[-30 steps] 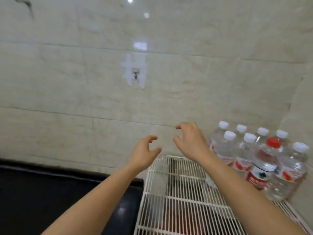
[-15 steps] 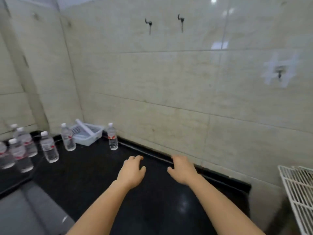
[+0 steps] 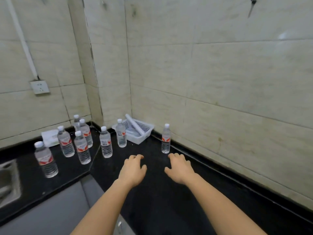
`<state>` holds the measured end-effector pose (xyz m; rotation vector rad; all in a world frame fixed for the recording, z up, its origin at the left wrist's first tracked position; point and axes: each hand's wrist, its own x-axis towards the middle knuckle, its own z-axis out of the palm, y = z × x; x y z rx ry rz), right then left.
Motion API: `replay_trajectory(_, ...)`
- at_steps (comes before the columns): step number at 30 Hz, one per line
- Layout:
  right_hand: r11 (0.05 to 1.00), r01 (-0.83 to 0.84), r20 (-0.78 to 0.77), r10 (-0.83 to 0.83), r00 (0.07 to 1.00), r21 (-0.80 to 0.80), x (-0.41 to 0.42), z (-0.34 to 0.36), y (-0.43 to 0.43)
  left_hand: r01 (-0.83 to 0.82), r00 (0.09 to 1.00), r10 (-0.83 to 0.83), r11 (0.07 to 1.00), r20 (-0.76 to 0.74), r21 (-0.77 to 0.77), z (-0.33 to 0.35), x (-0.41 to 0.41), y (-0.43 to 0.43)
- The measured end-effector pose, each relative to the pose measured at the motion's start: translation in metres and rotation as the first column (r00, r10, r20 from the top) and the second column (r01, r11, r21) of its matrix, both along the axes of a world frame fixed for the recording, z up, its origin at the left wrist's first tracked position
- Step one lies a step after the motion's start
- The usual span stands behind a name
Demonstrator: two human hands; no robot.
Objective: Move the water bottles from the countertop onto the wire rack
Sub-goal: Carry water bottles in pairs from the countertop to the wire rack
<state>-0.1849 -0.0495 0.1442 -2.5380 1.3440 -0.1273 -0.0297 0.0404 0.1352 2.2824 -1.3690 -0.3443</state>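
Observation:
Several clear water bottles with white caps and red-and-white labels stand upright on the black countertop [image 3: 152,192]. One bottle [image 3: 165,139] stands alone near the right wall, just beyond my right hand [image 3: 180,167]. Another bottle [image 3: 106,142] and one beside the basket [image 3: 121,134] stand ahead of my left hand [image 3: 133,170]. More bottles [image 3: 82,148] cluster at the left, the nearest [image 3: 45,160] by the sink. Both hands hover palm-down over the counter, fingers apart, holding nothing. The wire rack is out of view.
A white plastic basket [image 3: 144,133] with a rolled white item sits in the corner. A steel sink [image 3: 8,180] is at the left edge. A white packet [image 3: 50,137] lies against the left wall, and a wall socket [image 3: 39,87] is above it.
The view has swung left from the wire rack with its bottles to the counter corner. Both empty hands have moved closer to the standing bottles.

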Motion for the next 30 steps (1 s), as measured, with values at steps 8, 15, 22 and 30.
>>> replay_trajectory(8, 0.996, 0.09, 0.029, -0.09, 0.995, 0.022, 0.12, -0.043, -0.131, -0.043, 0.998, 0.043, 0.999, -0.038, -0.02, -0.037, 0.131, -0.124)
replay_trajectory(15, 0.891, 0.43, 0.176, -0.45, 0.875, 0.143, 0.182, -0.091, -0.242, -0.248, 0.958, 0.238, 0.968, -0.159, -0.046, -0.079, 0.246, -0.229)
replay_trajectory(22, 0.813, 0.529, 0.295, -0.581, 0.759, 0.243, 0.197, -0.119, -0.315, -0.534, 0.781, 0.465, 0.843, -0.417, -0.06, -0.105, 0.312, -0.303)
replay_trajectory(30, 0.813, 0.442, 0.571, -0.582, 0.579, 0.38, 0.206, -0.133, -0.335, -0.533, 0.763, 0.361, 0.821, -0.536, -0.206, -0.113, 0.356, -0.343)
